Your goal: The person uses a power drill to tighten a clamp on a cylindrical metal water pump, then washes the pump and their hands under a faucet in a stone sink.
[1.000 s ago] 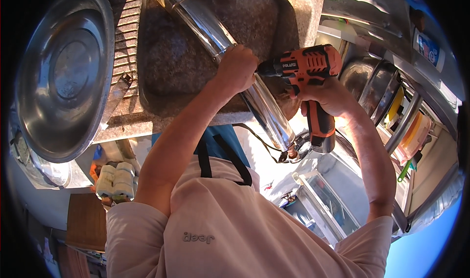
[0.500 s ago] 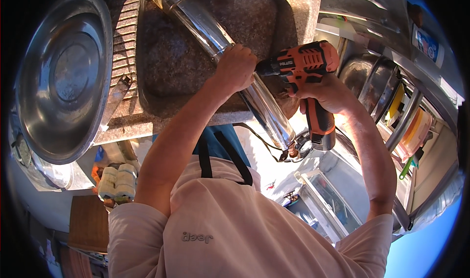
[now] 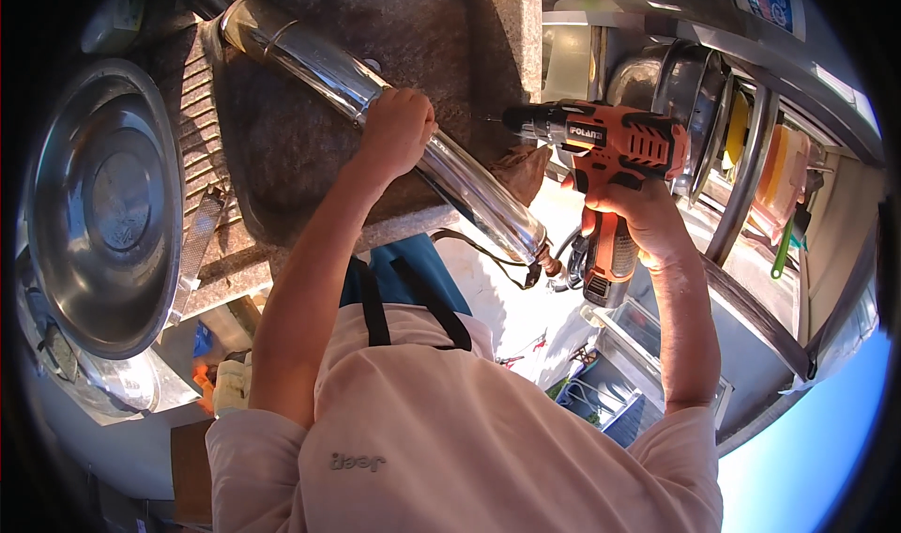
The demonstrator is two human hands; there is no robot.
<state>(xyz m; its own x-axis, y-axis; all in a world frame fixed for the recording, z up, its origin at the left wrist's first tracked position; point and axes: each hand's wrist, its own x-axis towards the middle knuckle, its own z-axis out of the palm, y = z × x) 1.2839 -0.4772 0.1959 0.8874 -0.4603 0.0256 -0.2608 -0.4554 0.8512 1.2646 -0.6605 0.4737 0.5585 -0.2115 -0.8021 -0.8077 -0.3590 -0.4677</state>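
Note:
My left hand (image 3: 399, 129) is closed around the middle of a long, shiny metal tube (image 3: 483, 195). The tube lies slantwise over a stone sink (image 3: 530, 36), its near end past the sink's front edge, with a small brownish fitting (image 3: 549, 259) on that end. In my right hand (image 3: 643, 219) is an orange and black cordless drill (image 3: 615, 144), gripped by its handle. Its thin bit points left toward the tube, with a gap between them. Whether the bit's tip carries anything is too small to tell.
Left of the sink, a wide metal basin (image 3: 70, 251) stands beside a ridged washboard surface (image 3: 192, 134) and a perforated metal strip (image 3: 199, 242). To the right, a rack (image 3: 746, 181) holds metal bowls and coloured boards. A dark cord (image 3: 488, 258) hangs below the tube.
The drill has drawn away to the right from the tube and my left hand, and its bit now shows. My left hand still grips the tube. The whole view has shifted.

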